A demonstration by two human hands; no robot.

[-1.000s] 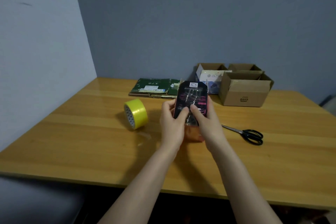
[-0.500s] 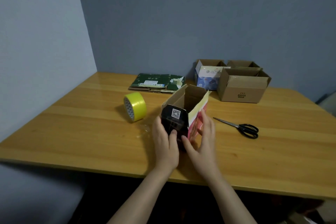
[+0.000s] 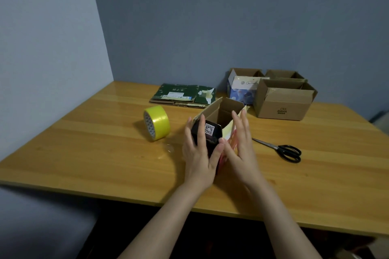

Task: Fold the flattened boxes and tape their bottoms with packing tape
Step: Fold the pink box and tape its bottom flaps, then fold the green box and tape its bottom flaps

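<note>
Two hands bracket a small black box [image 3: 210, 132] standing open-topped near the table's [image 3: 84, 153] front edge. The left hand [image 3: 200, 153] lies flat on its near face, the right hand [image 3: 242, 147] flat along its right side, fingers straight. I cannot see its base. Beyond are a tape roll [image 3: 156, 125] on the left and scissors [image 3: 282, 150] on the right. Flattened boxes [image 3: 185, 95] and folded cartons [image 3: 282, 101] sit by the far edge.
</note>
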